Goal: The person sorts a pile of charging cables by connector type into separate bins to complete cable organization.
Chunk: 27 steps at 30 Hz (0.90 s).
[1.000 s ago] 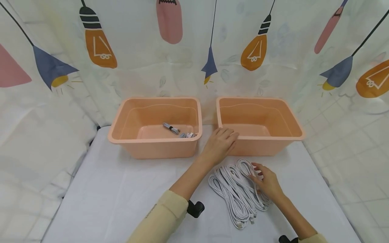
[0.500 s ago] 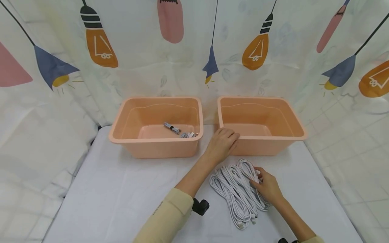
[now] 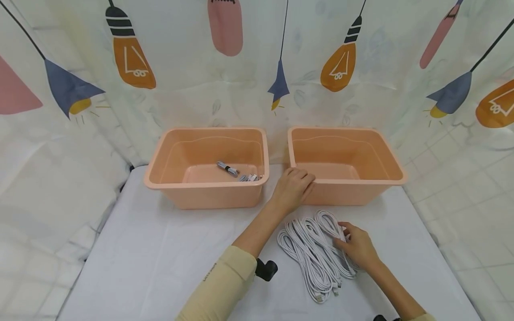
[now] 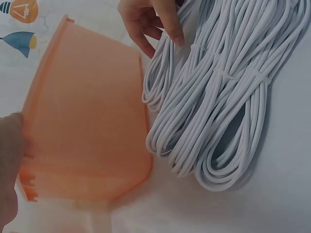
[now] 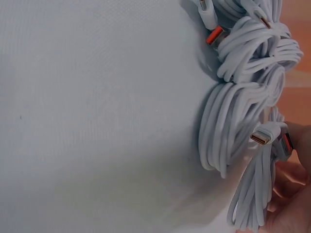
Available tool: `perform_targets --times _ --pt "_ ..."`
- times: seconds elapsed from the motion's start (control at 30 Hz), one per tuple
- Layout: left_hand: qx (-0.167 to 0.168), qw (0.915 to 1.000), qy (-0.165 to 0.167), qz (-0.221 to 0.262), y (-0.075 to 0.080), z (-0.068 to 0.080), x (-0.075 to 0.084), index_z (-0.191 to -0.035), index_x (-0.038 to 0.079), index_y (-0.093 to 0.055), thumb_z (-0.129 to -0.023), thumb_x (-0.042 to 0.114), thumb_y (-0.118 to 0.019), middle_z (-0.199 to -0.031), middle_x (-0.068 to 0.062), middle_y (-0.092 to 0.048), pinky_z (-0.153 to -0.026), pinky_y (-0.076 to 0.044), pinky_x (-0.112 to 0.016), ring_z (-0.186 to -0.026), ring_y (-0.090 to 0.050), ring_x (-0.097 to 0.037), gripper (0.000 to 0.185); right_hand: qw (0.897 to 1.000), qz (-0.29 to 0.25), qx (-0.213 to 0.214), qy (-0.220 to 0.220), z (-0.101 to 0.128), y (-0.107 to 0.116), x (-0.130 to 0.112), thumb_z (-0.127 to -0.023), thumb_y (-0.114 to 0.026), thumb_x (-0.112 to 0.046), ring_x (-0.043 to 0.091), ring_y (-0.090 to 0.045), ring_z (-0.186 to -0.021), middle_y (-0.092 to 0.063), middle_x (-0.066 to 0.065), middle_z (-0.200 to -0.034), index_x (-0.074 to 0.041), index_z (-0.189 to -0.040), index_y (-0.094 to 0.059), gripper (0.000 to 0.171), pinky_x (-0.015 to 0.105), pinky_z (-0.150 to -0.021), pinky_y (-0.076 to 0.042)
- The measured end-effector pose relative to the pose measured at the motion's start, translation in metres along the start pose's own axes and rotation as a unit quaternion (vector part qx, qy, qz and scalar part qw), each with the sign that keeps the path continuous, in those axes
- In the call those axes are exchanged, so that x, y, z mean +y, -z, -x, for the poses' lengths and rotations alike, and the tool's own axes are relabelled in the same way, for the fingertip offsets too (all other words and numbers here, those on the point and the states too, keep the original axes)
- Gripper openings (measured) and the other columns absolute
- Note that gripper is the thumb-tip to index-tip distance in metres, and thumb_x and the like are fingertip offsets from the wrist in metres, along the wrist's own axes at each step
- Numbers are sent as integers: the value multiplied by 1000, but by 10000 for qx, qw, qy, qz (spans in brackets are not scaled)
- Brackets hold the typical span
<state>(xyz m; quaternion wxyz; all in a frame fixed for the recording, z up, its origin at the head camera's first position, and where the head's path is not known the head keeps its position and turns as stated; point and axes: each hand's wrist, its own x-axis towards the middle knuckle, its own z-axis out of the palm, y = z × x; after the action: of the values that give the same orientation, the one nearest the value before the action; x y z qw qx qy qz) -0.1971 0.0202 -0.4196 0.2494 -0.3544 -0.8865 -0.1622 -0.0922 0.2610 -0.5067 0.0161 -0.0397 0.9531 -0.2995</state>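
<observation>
Several coils of white cable (image 3: 311, 254) lie bundled on the white table, just in front of the right peach bin (image 3: 385, 149). My right hand (image 3: 346, 235) pinches the rightmost coil near its far end. The right wrist view shows that coil (image 5: 252, 194) in my fingers, with its plug ends (image 5: 266, 137) showing. In the left wrist view the right hand's fingers (image 4: 170, 29) lie on the cables (image 4: 218, 111). My left hand (image 3: 299, 179) grips the front-left corner rim of the right bin, fingers curled over the rim. That bin looks empty.
The left peach bin (image 3: 160, 180) holds two small tied cable bundles (image 3: 227, 169) near its right wall. A lightbulb-print curtain (image 3: 225, 67) closes in the back and sides. Bare white tabletop (image 3: 152, 258) spreads to the left and front.
My right hand's fingers have curled onto the rightmost cable coil and shifted slightly right. My left hand has stayed on the right bin's rim.
</observation>
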Motion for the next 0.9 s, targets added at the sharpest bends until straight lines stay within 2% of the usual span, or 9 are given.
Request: perform_targets --times 0.23,0.47,0.9 --pt "-242 9996 128 30 2 -2 0 -109 13 -76 -106 21 -65 -103 -3 -74 -107 -49 -39 -108 -71 -21 14 9995 156 50 253 3 11 -2 -86 -82 -8 14 -58 -75 -73 9 -91 9 -131 -64 51 28 -62 -47" --pt "-398 9990 212 63 3 -3 1 -109 13 -75 -107 23 -64 -104 -2 -74 -108 -48 -40 -110 -70 -21 15 9987 234 114 438 7 25 -12 -85 -84 -5 16 -58 -74 -74 11 -91 8 -130 -65 51 28 -60 -47" --pt "-525 9981 300 93 6 -5 1 -110 15 -76 -107 24 -63 -105 0 -74 -101 -50 -38 -105 -69 -19 15 9969 341 236 670 12 51 -27 -83 -85 -4 16 -58 -75 -73 9 -89 6 -128 -67 49 27 -60 -47"
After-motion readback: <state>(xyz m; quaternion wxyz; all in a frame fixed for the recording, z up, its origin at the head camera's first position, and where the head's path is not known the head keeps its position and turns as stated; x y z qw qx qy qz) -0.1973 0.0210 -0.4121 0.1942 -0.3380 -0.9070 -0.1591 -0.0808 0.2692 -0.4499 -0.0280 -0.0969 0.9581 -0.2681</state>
